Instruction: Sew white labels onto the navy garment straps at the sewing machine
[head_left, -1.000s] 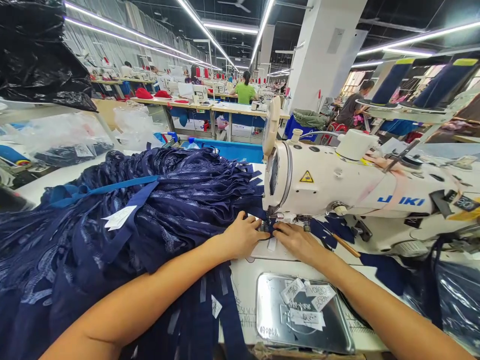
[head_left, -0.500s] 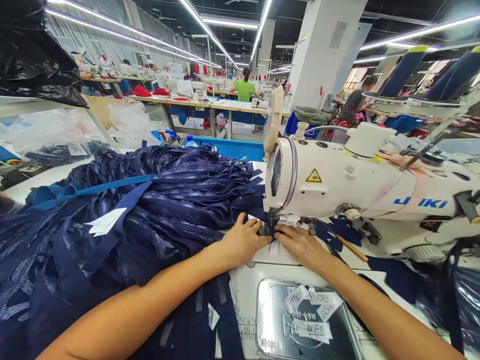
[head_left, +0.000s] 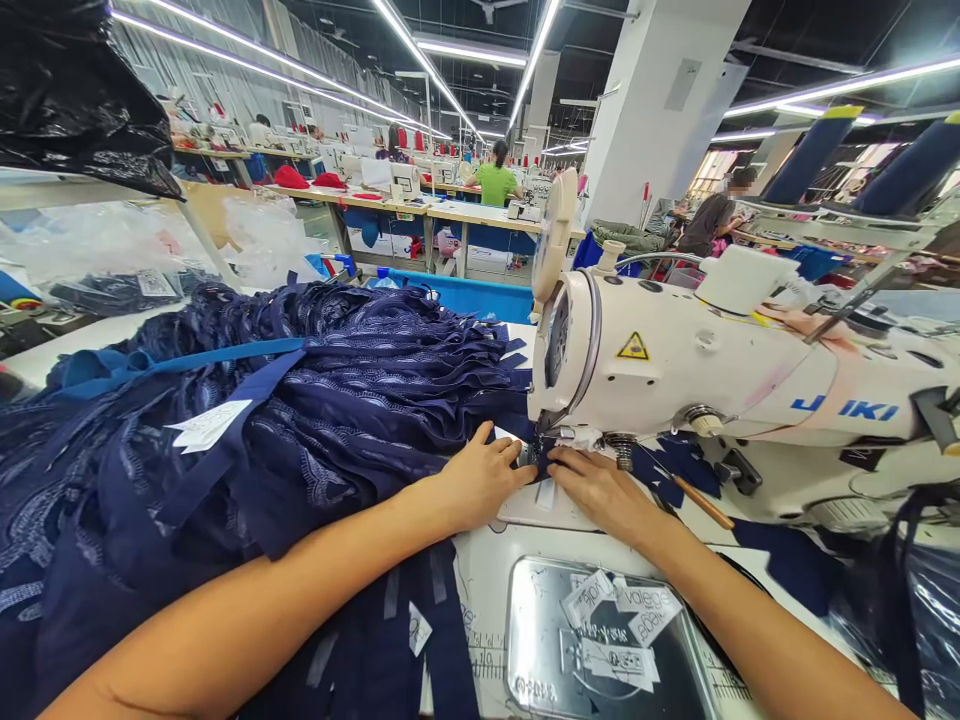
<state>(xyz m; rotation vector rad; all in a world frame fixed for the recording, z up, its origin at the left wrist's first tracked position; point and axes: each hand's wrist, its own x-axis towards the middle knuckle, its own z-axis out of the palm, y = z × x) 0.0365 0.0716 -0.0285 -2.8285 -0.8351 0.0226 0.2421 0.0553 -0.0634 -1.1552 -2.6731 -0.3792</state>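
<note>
The sewing machine stands at the right, its needle area just above my fingertips. On its left side my left hand is bent over a small piece of navy fabric, thumb and fingers closed around its edge. My right hand grips the same fabric from the right, fingers close together beside the presser foot. Most of the piece is hidden by my hands and the machine head. A whitish strip shows between my hands. A large heap of navy garment pieces with lacy trim lies against my left forearm.
A metal tray with several printed labels sits in front of me. A wooden-handled tool lies under the machine arm. Navy thread cones stand upper right. A black plastic bag hangs upper left. Other people work at tables beyond.
The view has tilted and shifted slightly. Both hands stay at the needle area on the navy fabric, with hardly any visible movement.
</note>
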